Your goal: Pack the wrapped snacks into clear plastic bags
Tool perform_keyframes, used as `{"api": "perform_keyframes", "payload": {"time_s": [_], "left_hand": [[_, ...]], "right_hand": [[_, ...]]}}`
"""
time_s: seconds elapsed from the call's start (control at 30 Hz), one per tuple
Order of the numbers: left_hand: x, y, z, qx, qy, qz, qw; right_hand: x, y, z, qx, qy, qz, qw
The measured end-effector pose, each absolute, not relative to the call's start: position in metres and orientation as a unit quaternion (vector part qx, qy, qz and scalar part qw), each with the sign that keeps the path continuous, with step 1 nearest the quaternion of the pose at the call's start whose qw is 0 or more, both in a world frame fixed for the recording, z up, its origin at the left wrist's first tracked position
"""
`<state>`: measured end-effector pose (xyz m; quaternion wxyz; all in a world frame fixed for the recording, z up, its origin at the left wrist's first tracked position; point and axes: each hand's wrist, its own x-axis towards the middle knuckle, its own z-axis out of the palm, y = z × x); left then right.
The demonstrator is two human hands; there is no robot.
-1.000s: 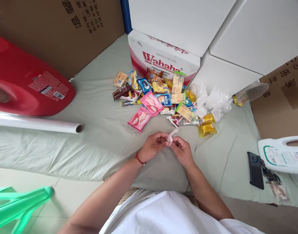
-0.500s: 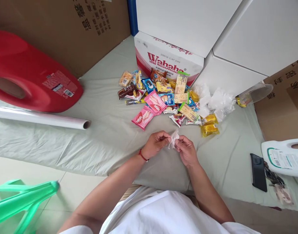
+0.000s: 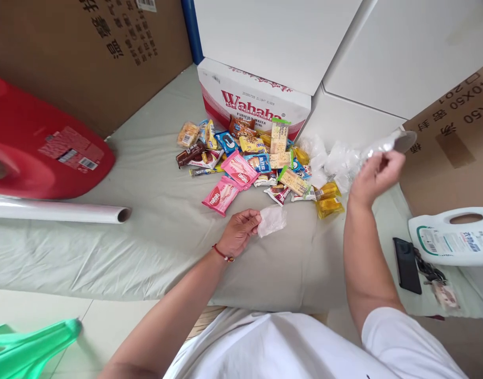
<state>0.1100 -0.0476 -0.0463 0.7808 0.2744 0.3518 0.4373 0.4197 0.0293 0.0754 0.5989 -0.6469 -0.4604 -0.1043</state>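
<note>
My left hand (image 3: 240, 231) pinches a small translucent plastic bag (image 3: 272, 220) by its left edge, low over the cloth. To the right, my right hand (image 3: 378, 176) is raised with its fingers curled closed, in front of a clear plastic container (image 3: 403, 141) lying tilted. What those fingers hold, if anything, is hidden. Between and beyond the hands lies a heap of wrapped snacks: pink wafer packs (image 3: 221, 196), green-ended cracker packs (image 3: 294, 181), a blue pack (image 3: 227, 142) and yellow packs (image 3: 329, 207). Crumpled clear plastic bags (image 3: 338, 160) rest beside the heap.
A white-and-red carton (image 3: 257, 95) stands behind the snacks. At left are a red jug (image 3: 68, 142) and a white roll (image 3: 56, 209). A phone (image 3: 407, 265), keys (image 3: 431, 272) and a white bottle (image 3: 450, 242) lie at right. A green stool (image 3: 36, 347) stands on the floor.
My right hand has let go of the plastic bag and moved right and up to the clear container. The bag, bunched between both hands before, now hangs spread from my left hand. The view has shifted.
</note>
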Motion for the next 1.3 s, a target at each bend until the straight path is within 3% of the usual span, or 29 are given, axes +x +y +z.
{"api": "perform_keyframes", "payload": {"time_s": [0.1, 0.2, 0.37, 0.5, 0.67, 0.9, 1.3], "left_hand": [[0.110, -0.048, -0.046, 0.269, 0.350, 0.437, 0.784], [0.107, -0.049, -0.043, 0.269, 0.357, 0.440, 0.779], [0.102, -0.052, -0.041, 0.312, 0.357, 0.456, 0.754], [0.105, -0.056, -0.045, 0.410, 0.333, 0.463, 0.712], [0.106, -0.057, -0.046, 0.433, 0.327, 0.452, 0.708], [0.104, -0.056, -0.040, 0.348, 0.354, 0.440, 0.749], [0.103, -0.053, -0.035, 0.316, 0.403, 0.414, 0.753]], "right_hand": [[0.430, 0.064, 0.090, -0.675, -0.554, -0.110, 0.474], [0.398, 0.037, 0.083, -0.667, -0.597, -0.026, 0.445], [0.307, -0.074, 0.029, -0.575, -0.567, 0.434, 0.400], [0.269, -0.103, -0.010, -0.539, -0.491, 0.526, 0.438], [0.273, -0.090, -0.022, -0.557, -0.476, 0.478, 0.485], [0.282, -0.100, -0.027, -0.516, -0.767, 0.120, 0.362], [0.291, -0.110, -0.033, -0.525, -0.763, 0.074, 0.369]]}}
